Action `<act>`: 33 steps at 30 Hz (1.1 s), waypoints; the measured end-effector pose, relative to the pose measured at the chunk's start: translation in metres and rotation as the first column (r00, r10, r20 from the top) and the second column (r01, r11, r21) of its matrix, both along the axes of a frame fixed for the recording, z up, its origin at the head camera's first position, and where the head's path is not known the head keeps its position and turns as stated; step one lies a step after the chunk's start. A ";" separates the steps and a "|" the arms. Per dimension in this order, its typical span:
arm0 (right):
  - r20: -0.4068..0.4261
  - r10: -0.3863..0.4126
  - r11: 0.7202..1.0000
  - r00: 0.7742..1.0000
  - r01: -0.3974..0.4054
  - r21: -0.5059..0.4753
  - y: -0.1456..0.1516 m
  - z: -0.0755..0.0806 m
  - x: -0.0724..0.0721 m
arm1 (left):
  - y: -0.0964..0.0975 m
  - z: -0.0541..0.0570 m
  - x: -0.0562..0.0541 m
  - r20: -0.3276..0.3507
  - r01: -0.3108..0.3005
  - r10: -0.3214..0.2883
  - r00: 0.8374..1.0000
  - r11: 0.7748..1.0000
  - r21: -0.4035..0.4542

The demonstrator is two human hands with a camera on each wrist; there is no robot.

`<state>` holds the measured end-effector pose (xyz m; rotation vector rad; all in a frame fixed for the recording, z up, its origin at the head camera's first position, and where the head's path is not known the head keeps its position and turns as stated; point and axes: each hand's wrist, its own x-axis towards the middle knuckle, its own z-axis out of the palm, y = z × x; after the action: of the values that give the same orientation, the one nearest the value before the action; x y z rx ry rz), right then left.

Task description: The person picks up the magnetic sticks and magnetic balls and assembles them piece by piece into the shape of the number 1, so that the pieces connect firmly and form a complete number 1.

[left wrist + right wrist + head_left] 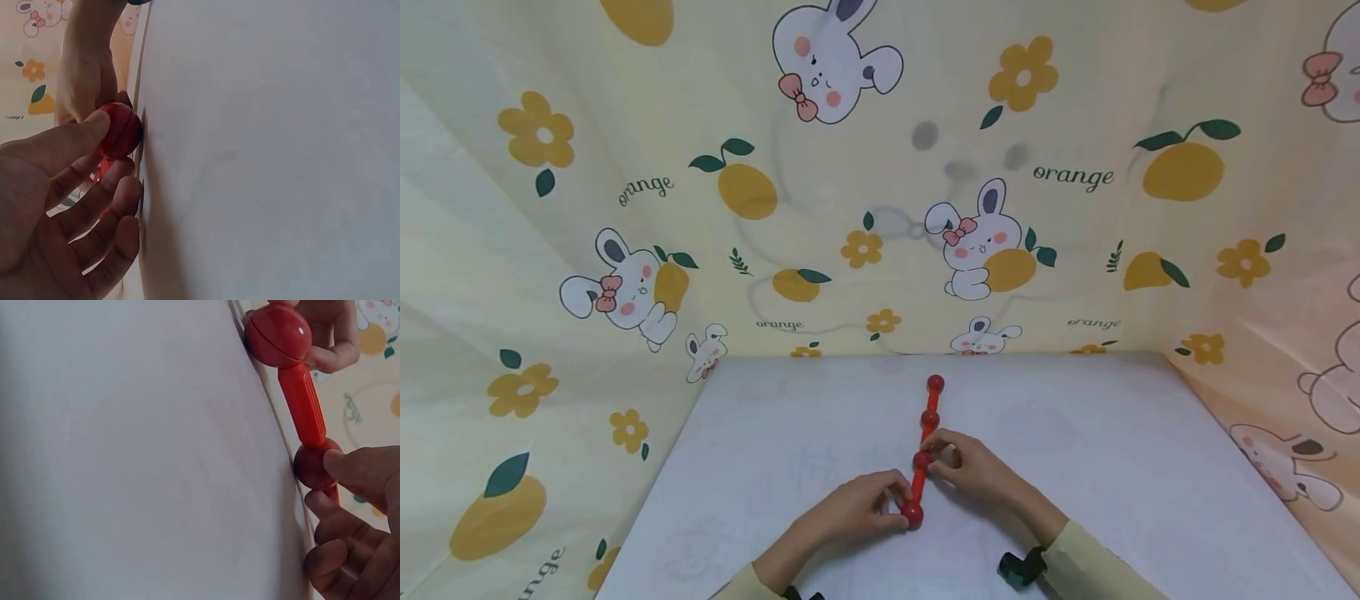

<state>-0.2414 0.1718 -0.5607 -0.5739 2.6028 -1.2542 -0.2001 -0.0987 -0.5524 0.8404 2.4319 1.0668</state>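
A chain of red balls joined by orange-red rods lies on the white table, running away from the person. My left hand [863, 504] pinches the nearest ball [913, 515] between thumb and fingers, and a thin seam circles that ball in both wrist views. One rod [303, 403] farther along, my right hand [977, 473] pinches the second ball [311, 465], its thumb on one side and fingertips on the other. Beyond the right fingers, the chain goes on to a third ball [930, 418] and ends at the farthest ball [936, 382]. The rod beyond the second ball is partly hidden by the right hand.
The white table [760, 417] extends to both sides of the chain. A cream curtain [865, 183] printed with rabbits, oranges and flowers hangs behind it and along both sides. A dark wrist strap [1022, 568] sits by the right sleeve.
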 end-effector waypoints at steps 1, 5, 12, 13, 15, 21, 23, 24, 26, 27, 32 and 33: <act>0.004 0.002 1.000 1.000 -0.002 -0.005 0.001 0.000 -0.001 | 0.002 0.000 0.000 0.001 -0.002 0.002 1.000 1.000 0.001; -0.001 0.011 1.000 1.000 -0.011 -0.024 0.005 -0.001 -0.004 | 0.008 -0.001 0.000 -0.006 -0.010 0.010 1.000 1.000 -0.004; -0.009 0.022 0.999 1.000 -0.022 -0.043 0.010 -0.001 -0.008 | 0.018 -0.001 -0.001 -0.028 -0.004 0.004 1.000 1.000 -0.001; -0.013 0.025 0.999 1.000 -0.025 -0.041 0.011 -0.002 -0.008 | 0.019 -0.001 -0.001 -0.029 -0.005 0.005 1.000 1.000 -0.002; -0.012 0.020 0.999 1.000 -0.021 -0.041 0.013 -0.002 -0.009 | 0.021 -0.001 -0.001 -0.031 -0.007 0.006 0.999 1.000 -0.004; -0.018 0.020 0.998 1.000 -0.021 -0.051 0.015 -0.005 -0.012 | 0.028 0.000 -0.002 -0.029 -0.013 0.013 0.999 1.000 -0.003; -0.022 0.024 0.998 0.999 -0.025 -0.055 0.016 -0.005 -0.013 | 0.030 0.001 -0.003 -0.019 -0.016 0.016 1.000 1.000 -0.002; -0.022 0.026 0.998 0.999 -0.027 -0.058 0.016 -0.005 -0.013 | 0.030 0.000 -0.003 -0.016 -0.017 0.017 1.000 1.000 -0.001; -0.023 0.029 0.998 0.999 -0.030 -0.059 0.017 -0.005 -0.014 | 0.031 0.000 -0.004 -0.006 -0.021 0.021 1.000 1.000 -0.002; -0.022 0.028 0.998 0.999 -0.029 -0.059 0.017 -0.005 -0.014 | 0.031 -0.001 -0.004 -0.007 -0.021 0.021 1.000 1.000 -0.002; -0.029 0.024 0.998 0.999 -0.026 -0.058 0.019 -0.007 -0.015 | 0.031 -0.002 -0.004 -0.011 -0.020 0.020 1.000 1.000 0.005; -0.030 0.025 0.998 0.999 -0.027 -0.060 0.019 -0.007 -0.015 | 0.031 -0.002 -0.004 -0.016 -0.017 0.018 1.000 1.000 0.007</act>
<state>-0.2565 0.1909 -0.5675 -0.6389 2.5800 -1.3299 -0.2041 -0.0677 -0.5546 0.8342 2.4544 1.0788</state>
